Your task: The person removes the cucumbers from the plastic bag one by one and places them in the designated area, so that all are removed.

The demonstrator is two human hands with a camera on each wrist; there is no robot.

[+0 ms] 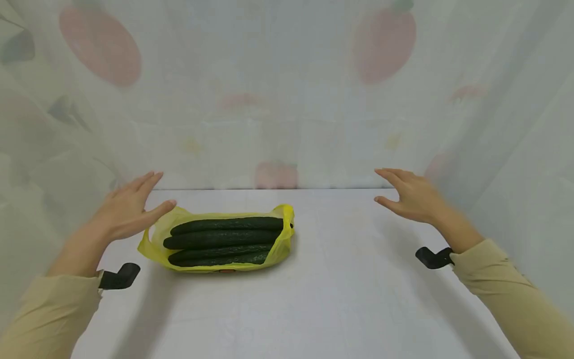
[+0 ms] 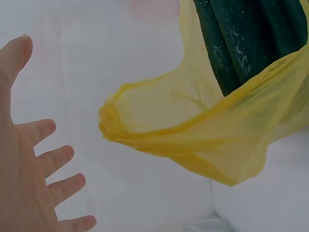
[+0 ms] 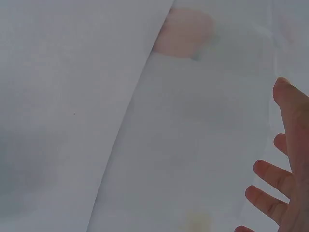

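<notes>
A yellow plastic bag (image 1: 215, 244) lies on its side on the white table (image 1: 358, 279), left of centre, its mouth spread wide so that the dark green cucumbers (image 1: 224, 239) inside lie stacked lengthwise and in plain sight. The bag's loose handle end (image 2: 145, 121) points toward the left hand (image 1: 125, 209) — a placement that seems to put it within easy reach on that side.

The left hand hovers just beside that end, palm turned inward, fingers (image 2: 53, 159) straight and spread, thumb close to the plastic but apparently not touching; it grasps nothing. The right hand (image 1: 410, 197) is raised well apart from the bag, over the bare right half of the table, its fingers (image 3: 270, 176) likewise extended and relaxed, holding nothing. Both forearms, in tan sleeves (image 1: 511, 289), angle in from the lower corners, each with a black strap (image 1: 432, 258) at the wrist. A pale curtain printed with faint fruit shapes (image 1: 287, 99) hangs round the table.
</notes>
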